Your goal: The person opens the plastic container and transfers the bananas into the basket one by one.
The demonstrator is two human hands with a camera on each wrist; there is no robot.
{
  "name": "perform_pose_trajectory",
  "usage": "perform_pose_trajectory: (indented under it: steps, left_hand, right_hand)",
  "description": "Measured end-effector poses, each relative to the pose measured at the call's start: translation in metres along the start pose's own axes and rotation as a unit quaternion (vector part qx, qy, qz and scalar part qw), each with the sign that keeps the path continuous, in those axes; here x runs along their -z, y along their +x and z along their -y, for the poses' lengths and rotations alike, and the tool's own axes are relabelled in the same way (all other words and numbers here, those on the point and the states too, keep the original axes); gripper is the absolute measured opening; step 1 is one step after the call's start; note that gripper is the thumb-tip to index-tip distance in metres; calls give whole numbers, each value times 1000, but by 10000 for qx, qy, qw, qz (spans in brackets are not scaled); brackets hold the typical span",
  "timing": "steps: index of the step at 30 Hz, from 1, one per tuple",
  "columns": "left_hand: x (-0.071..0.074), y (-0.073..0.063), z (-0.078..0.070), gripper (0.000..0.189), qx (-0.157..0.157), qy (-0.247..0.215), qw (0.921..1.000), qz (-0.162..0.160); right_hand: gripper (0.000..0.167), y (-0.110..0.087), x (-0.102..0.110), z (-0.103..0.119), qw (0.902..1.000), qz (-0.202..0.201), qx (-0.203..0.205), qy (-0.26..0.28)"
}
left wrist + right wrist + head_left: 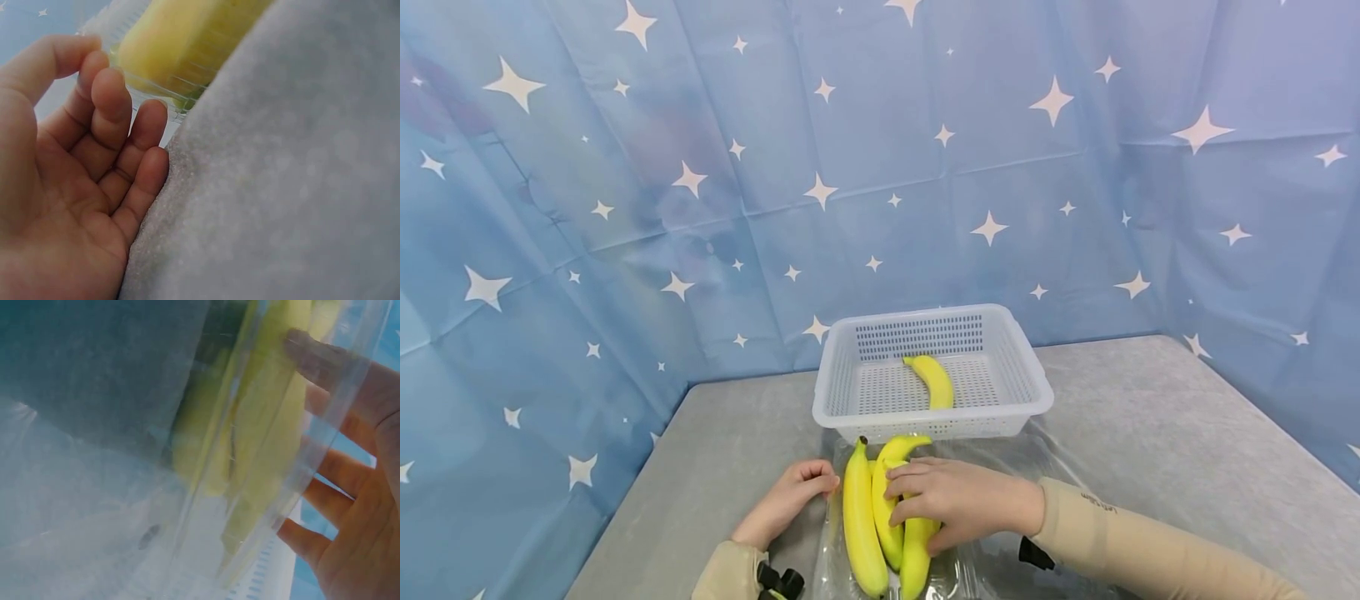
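Several yellow bananas (861, 525) lie side by side on a clear plastic bag (830, 550) in front of the basket. My right hand (958, 504) reaches over the right side of the bunch, its fingers and thumb gripping a banana (917, 554). In the right wrist view, the thumb presses on a banana (269, 406) seen through clear plastic (181, 550). Left of the bananas, my left hand (805, 487) pinches the bag's edge between thumb and forefinger. Its other fingers (112, 100) are loosely bent in the left wrist view, beside a banana (175, 47) behind the plastic.
A white perforated plastic basket (1026, 408) stands just behind the bag, with one banana (935, 381) inside. The bag spreads rightward beneath my right forearm. A grey cloth (737, 442) covers the table, and a blue star-patterned curtain (880, 150) hangs behind and along both sides.
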State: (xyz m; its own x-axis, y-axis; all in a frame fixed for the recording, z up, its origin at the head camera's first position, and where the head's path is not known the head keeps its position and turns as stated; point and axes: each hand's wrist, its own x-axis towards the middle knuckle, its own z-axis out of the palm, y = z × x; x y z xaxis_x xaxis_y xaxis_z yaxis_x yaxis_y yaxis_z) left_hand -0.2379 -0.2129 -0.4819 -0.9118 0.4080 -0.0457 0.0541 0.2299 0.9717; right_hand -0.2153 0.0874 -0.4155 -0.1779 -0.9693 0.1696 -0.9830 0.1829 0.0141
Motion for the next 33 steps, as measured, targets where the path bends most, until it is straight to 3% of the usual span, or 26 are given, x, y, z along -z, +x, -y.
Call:
perform_pose_trajectory:
  steps: [13,33]
  left_hand:
    - [0,1,2,21,-23,19,10000,19]
    - [1,-1,-1,24,-4,-25,10000,73]
  right_hand:
    - [32,1,-7,-1,9990,-293,126,-308]
    - [35,12,-14,7,9962,-563,153,-647]
